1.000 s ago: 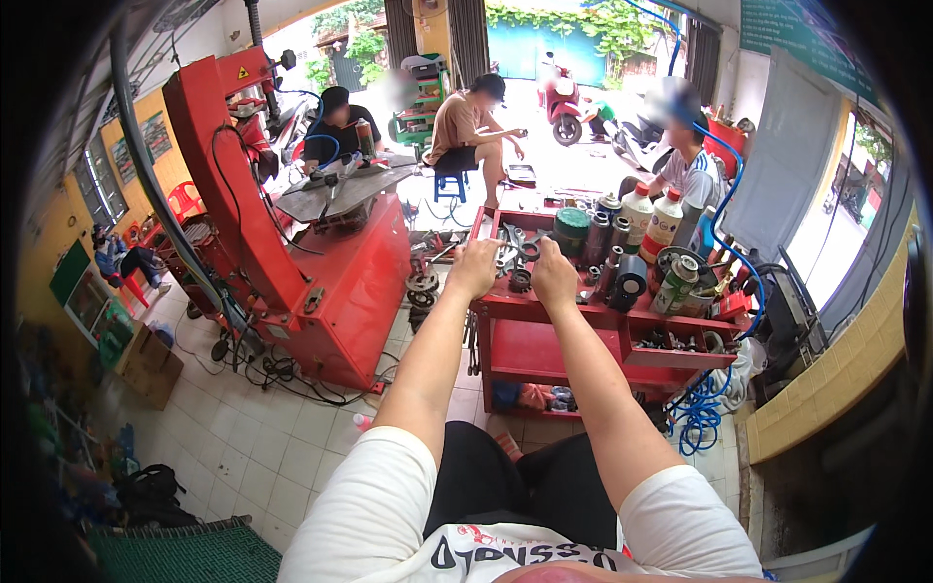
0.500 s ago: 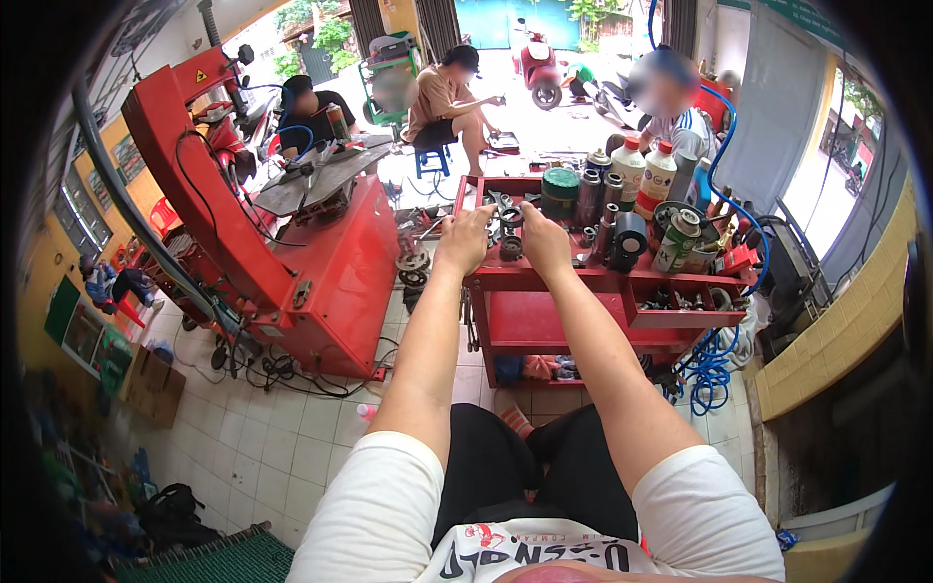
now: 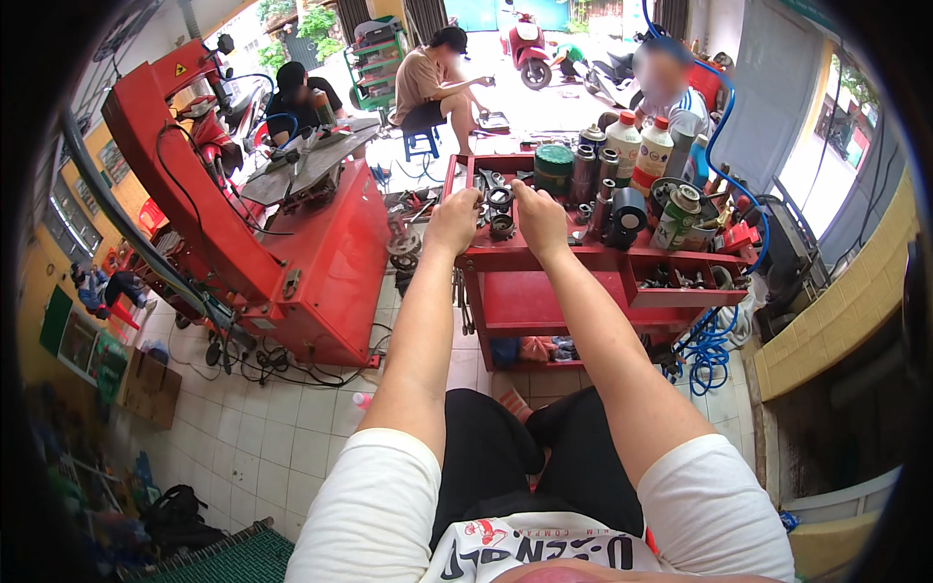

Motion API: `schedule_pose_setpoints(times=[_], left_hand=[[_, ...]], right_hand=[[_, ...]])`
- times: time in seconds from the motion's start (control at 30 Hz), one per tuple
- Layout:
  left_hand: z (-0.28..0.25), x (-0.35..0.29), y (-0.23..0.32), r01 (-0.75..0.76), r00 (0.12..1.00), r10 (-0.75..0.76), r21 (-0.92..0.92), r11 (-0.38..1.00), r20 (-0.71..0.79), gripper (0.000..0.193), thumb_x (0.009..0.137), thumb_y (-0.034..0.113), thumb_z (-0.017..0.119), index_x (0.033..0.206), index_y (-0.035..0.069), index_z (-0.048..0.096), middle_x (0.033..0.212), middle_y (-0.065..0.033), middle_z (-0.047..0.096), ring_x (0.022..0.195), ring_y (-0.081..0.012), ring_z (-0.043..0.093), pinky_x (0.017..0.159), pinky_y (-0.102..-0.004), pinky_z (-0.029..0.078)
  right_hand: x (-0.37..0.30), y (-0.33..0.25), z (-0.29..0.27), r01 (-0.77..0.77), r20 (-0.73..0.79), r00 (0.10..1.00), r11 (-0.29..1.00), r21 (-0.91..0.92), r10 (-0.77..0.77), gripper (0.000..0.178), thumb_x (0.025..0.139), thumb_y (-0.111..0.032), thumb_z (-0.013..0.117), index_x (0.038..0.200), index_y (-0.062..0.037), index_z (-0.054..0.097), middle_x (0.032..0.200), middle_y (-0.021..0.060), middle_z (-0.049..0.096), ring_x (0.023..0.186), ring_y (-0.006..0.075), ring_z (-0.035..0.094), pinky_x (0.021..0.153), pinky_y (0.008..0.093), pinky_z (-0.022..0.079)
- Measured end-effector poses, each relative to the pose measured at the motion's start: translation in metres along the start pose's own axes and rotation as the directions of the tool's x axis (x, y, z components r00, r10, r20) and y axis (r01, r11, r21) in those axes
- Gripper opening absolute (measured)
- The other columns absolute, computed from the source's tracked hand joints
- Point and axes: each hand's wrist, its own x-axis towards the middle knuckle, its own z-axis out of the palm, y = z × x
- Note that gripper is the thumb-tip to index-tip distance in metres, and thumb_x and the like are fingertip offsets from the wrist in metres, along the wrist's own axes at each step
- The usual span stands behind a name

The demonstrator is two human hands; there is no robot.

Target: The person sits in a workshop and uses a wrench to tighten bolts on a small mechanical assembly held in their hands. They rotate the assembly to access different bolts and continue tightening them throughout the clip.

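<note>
Over the left part of the red tool cart (image 3: 622,260), both my arms are stretched forward. My left hand (image 3: 454,222) is closed, its knuckles up and its fingers curled out of sight; what it holds is hidden. My right hand (image 3: 540,219) is closed too, thumb and forefinger together beside a dark ring-shaped metal part (image 3: 500,197). Whether that part is gripped or lies on the cart, I cannot tell. Just nearer to me stands a small dark round metal piece (image 3: 501,227). Loose metal tools lie beyond my left hand.
Right of my right hand crowd a green tin (image 3: 553,171), dark metal cylinders (image 3: 583,175), white bottles with red caps (image 3: 650,155) and a spray can (image 3: 677,216). A red tyre machine (image 3: 321,272) stands left. Several people sit beyond; blue hose (image 3: 709,360) hangs at the right.
My left hand has drawn slightly left, away from the ring-shaped part, and its fingers have curled in. My right hand stays beside the part. The whole view has shifted a little.
</note>
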Motion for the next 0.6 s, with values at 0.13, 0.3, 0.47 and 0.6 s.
schedule_pose_setpoints(times=[0.13,0.3,0.47,0.6], left_hand=[[-0.0009,-0.0008,0.0051,-0.032,0.999,0.032,-0.034,0.999,-0.014,0.018,0.098,0.010,0.064,0.116,0.007,0.067,0.111,-0.0169,0.071,0.110,-0.0403,0.068,0.092,-0.0521,0.054],[-0.0020,-0.0005,0.0043,-0.037,0.999,0.036,-0.049,0.998,-0.012,0.017,0.099,0.012,0.063,0.114,0.006,0.068,0.112,-0.0173,0.072,0.109,-0.0399,0.069,0.091,-0.0500,0.054],[0.0009,-0.0009,0.0033,0.000,1.000,-0.002,-0.051,0.999,-0.027,0.018,0.098,0.016,0.066,0.114,0.008,0.068,0.114,-0.0156,0.073,0.109,-0.0390,0.069,0.091,-0.0509,0.055],[0.0024,-0.0001,0.0011,-0.022,0.999,0.020,-0.052,0.998,-0.039,0.018,0.098,0.014,0.068,0.113,0.005,0.067,0.111,-0.0197,0.073,0.107,-0.0418,0.069,0.090,-0.0498,0.054]], right_hand=[[-0.0016,0.0033,0.0022,0.022,-0.033,0.999,1.000,0.001,-0.022,0.024,0.094,-0.009,0.063,0.117,-0.0149,0.057,0.085,0.0025,0.067,0.080,0.0251,0.069,0.060,0.0395,0.058],[-0.0008,0.0029,-0.0016,0.010,-0.027,1.000,1.000,0.026,-0.009,0.026,0.094,-0.008,0.063,0.118,-0.0136,0.058,0.090,0.0038,0.068,0.083,0.0259,0.069,0.063,0.0407,0.060],[-0.0010,0.0022,-0.0030,-0.008,0.004,1.000,0.999,0.033,0.008,0.025,0.094,-0.007,0.062,0.118,-0.0133,0.059,0.093,0.0044,0.068,0.085,0.0269,0.069,0.066,0.0406,0.060],[-0.0022,0.0026,-0.0009,-0.017,0.025,1.000,0.999,0.045,0.016,0.025,0.095,-0.007,0.061,0.120,-0.0134,0.060,0.095,0.0045,0.069,0.087,0.0271,0.070,0.068,0.0403,0.061]])
